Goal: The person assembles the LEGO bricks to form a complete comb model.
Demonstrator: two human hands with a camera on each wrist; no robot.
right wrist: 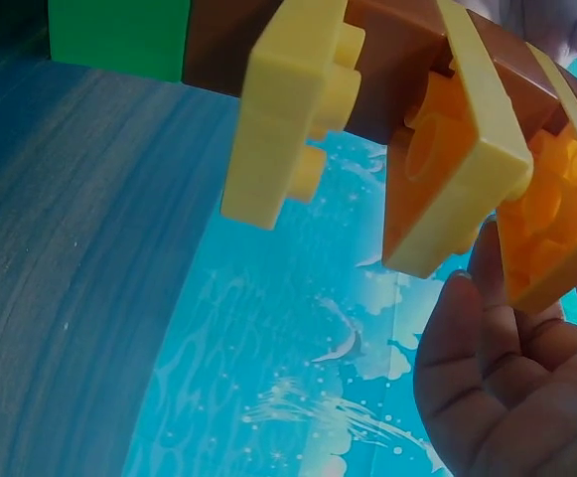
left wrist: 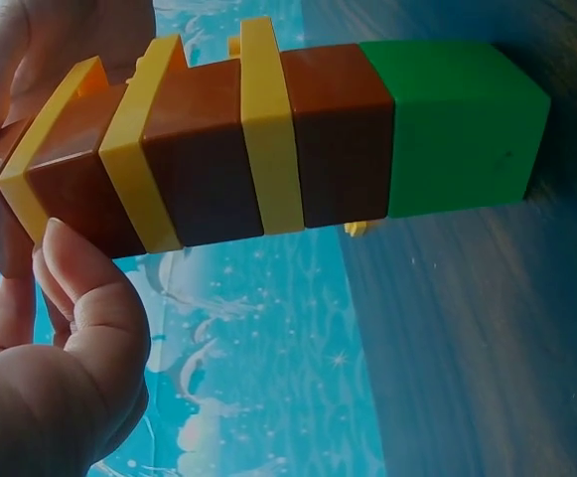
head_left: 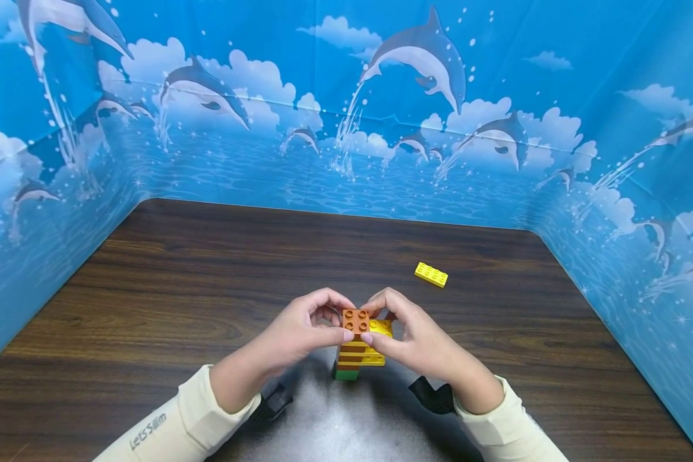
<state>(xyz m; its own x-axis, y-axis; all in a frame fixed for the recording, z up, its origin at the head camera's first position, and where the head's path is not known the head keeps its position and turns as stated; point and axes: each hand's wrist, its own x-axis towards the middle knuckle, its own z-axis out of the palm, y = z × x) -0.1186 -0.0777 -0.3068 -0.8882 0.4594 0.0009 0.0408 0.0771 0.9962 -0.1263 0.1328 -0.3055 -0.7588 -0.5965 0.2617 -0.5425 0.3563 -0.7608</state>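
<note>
A tower of toy building blocks stands on the table near its front middle. Its base is a green block [left wrist: 467, 134]; above that, brown blocks [left wrist: 204, 159] alternate with thin yellow plates [left wrist: 273, 129]. In the right wrist view each yellow plate [right wrist: 278, 129] juts out to one side of the tower. The topmost brown block [head_left: 356, 319] shows its studs in the head view. My left hand [head_left: 303, 327] pinches this block from the left, thumb in front and fingers behind. From the right, my right hand [head_left: 421, 337] pinches it too, its fingers beside the uppermost yellow plate [right wrist: 556, 219].
A loose yellow plate [head_left: 431, 274] lies studs up on the dark wooden table [head_left: 208, 276], beyond the tower and to the right. A blue dolphin-print backdrop [head_left: 300, 128] borders the table at the back and both sides.
</note>
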